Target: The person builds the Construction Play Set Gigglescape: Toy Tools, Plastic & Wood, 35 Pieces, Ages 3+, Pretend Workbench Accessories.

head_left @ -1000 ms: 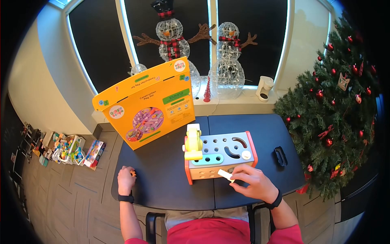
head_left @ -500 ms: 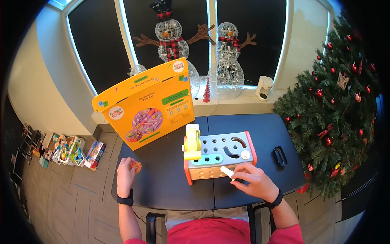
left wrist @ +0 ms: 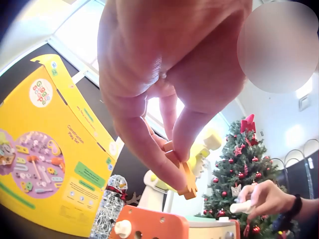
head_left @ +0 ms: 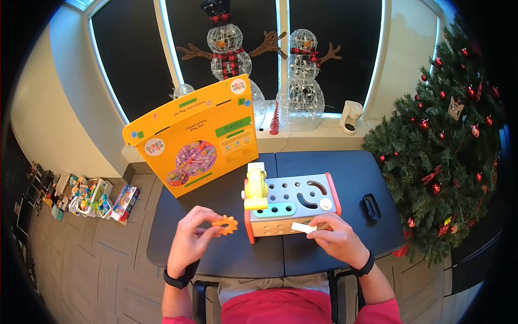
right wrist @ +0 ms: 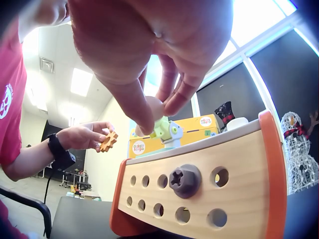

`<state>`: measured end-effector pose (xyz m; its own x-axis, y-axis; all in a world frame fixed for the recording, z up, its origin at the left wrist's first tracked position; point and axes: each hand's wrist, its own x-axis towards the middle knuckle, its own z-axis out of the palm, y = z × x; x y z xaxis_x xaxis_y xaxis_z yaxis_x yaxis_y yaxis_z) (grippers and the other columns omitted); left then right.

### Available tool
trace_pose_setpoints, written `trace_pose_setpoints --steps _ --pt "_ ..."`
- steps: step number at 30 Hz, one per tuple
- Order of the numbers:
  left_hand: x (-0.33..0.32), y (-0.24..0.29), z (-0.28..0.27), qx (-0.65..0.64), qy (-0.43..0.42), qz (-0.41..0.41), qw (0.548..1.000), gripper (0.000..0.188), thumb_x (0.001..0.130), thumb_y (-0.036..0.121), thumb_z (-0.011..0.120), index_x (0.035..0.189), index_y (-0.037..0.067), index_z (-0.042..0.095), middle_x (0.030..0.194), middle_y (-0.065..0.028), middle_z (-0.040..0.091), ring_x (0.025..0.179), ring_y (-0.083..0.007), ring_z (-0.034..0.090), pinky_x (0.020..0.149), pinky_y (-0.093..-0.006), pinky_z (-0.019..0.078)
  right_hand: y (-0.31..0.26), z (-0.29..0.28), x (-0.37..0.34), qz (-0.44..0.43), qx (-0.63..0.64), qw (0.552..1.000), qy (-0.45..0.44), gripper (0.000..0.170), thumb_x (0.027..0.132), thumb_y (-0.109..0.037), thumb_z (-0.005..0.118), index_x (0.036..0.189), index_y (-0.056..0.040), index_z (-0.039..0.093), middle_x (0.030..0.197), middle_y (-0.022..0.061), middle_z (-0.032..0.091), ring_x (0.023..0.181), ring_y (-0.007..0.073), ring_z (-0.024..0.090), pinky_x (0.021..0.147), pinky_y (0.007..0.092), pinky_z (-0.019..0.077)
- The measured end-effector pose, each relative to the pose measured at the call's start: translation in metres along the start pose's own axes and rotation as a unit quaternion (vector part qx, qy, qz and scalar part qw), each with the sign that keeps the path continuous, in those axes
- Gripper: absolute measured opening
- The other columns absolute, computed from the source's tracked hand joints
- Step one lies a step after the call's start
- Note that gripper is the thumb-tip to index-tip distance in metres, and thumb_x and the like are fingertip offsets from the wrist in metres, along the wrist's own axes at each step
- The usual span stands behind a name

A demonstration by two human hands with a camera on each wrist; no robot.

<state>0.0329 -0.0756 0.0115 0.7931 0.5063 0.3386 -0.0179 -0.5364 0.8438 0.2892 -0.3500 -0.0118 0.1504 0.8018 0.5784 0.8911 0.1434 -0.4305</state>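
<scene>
My left hand (head_left: 190,237) pinches an orange toothed gear (head_left: 227,224) above the table, just left of the toy workbench (head_left: 274,227). The fingers of my right hand (head_left: 341,241) pinch a small white peg (head_left: 304,228) by the bench's front side. On the bench top stand a yellow-green part (head_left: 256,189) at the left and a white knob (head_left: 326,204) at the right. The right wrist view shows a grey bolt head (right wrist: 185,181) in the wooden side with its rows of holes. In the left wrist view the gear (left wrist: 187,180) hangs between thumb and fingers.
A large yellow box (head_left: 199,143) stands at the table's back left. A black strap-like object (head_left: 372,207) lies on the table (head_left: 350,162) to the right. Beyond the table are a decorated tree (head_left: 431,146) and wire snowmen (head_left: 305,86).
My left hand has lifted from the table's left side and moved right with the gear, towards the bench. The white peg in my right hand has tilted closer to level.
</scene>
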Motion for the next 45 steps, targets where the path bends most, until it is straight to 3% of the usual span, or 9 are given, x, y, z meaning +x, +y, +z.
trace_pose_setpoints --steps 8,13,16,19,21,23,35,37,45 --pt "0.009 0.010 0.027 0.009 -0.013 0.033 0.999 0.022 0.086 -0.009 0.080 0.106 -0.004 0.072 0.107 -0.0108 0.070 0.099 -0.0185 0.073 0.080 -0.0298 0.0663 -0.004 0.004 -0.003 0.019 0.052 0.998 0.029 0.026 0.086 -0.008 0.086 0.108 -0.0056 0.072 0.109 0.0091 0.071 0.086 0.0293 0.073 0.078 0.0364 0.0615" --pt "0.012 0.006 0.052 0.012 -0.039 0.030 0.999 0.021 0.087 -0.008 0.080 0.106 -0.003 0.071 0.109 -0.0102 0.070 0.099 -0.0204 0.074 0.081 -0.0311 0.0664 -0.007 0.002 -0.002 0.040 0.055 0.998 -0.007 0.032 0.091 -0.009 0.081 0.122 -0.0084 0.073 0.108 0.0095 0.070 0.085 0.0293 0.072 0.075 0.0371 0.0600" --pt "0.013 -0.001 0.068 0.023 -0.060 0.037 0.997 0.023 0.090 -0.008 0.077 0.111 -0.002 0.070 0.110 -0.0116 0.070 0.099 -0.0240 0.076 0.081 -0.0326 0.0667 -0.007 0.002 -0.004 0.046 0.042 0.997 -0.051 0.033 0.090 -0.003 0.081 0.122 -0.0079 0.077 0.110 0.0106 0.072 0.086 0.0239 0.074 0.074 0.0334 0.0598" --pt "0.012 -0.015 0.083 0.033 -0.062 0.044 0.997 0.023 0.090 -0.007 0.077 0.111 -0.001 0.069 0.110 -0.0117 0.070 0.097 -0.0241 0.077 0.081 -0.0324 0.0668 -0.002 0.010 -0.008 0.056 0.084 0.994 -0.042 0.033 0.089 -0.002 0.081 0.121 -0.0114 0.079 0.112 0.0100 0.071 0.084 0.0225 0.073 0.073 0.0325 0.0597" --pt "0.011 -0.016 0.090 0.032 -0.062 0.040 0.997 0.023 0.090 -0.006 0.078 0.110 0.000 0.070 0.108 -0.0118 0.070 0.089 -0.0241 0.077 0.077 -0.0331 0.0652 -0.006 0.008 -0.005 0.056 0.073 0.995 -0.043 0.033 0.089 -0.002 0.080 0.120 -0.0120 0.080 0.112 0.0097 0.071 0.084 0.0223 0.073 0.074 0.0324 0.0603" --pt "0.010 -0.011 0.095 0.093 -0.045 0.095 0.990 0.022 0.089 -0.003 0.079 0.109 0.001 0.071 0.104 -0.0112 0.071 0.082 -0.0246 0.075 0.073 -0.0340 0.0622 -0.006 0.008 -0.005 0.056 0.062 0.996 -0.045 0.033 0.089 -0.002 0.080 0.120 -0.0127 0.080 0.112 0.0093 0.072 0.084 0.0222 0.073 0.075 0.0323 0.0608" --pt "0.008 -0.017 0.121 0.194 0.029 0.171 0.965 0.021 0.086 0.005 0.082 0.106 0.007 0.076 0.099 -0.0061 0.073 0.083 -0.0284 0.071 0.072 -0.0383 0.0590 -0.005 0.015 -0.005 0.046 0.047 0.993 -0.101 0.030 0.088 -0.013 0.084 0.117 -0.0098 0.077 0.105 0.0093 0.075 0.089 0.0291 0.075 0.076 0.0368 0.0615" --pt "0.008 -0.020 0.125 0.194 0.041 0.175 0.964 0.022 0.085 0.005 0.083 0.105 0.007 0.076 0.098 -0.0058 0.073 0.084 -0.0284 0.071 0.073 -0.0387 0.0590 -0.006 0.016 -0.006 0.055 0.060 0.989 -0.123 0.029 0.091 -0.017 0.081 0.117 -0.0084 0.073 0.102 0.0094 0.073 0.089 0.0319 0.071 0.076 0.0411 0.0595" --pt "0.004 -0.023 0.142 0.200 0.098 0.169 0.960 0.021 0.083 0.007 0.085 0.102 0.006 0.077 0.097 -0.0052 0.072 0.087 -0.0282 0.071 0.074 -0.0390 0.0591 -0.002 0.032 -0.007 0.070 0.077 0.986 -0.127 0.029 0.092 -0.022 0.082 0.115 -0.0077 0.072 0.101 0.0111 0.075 0.089 0.0325 0.074 0.076 0.0417 0.0599"
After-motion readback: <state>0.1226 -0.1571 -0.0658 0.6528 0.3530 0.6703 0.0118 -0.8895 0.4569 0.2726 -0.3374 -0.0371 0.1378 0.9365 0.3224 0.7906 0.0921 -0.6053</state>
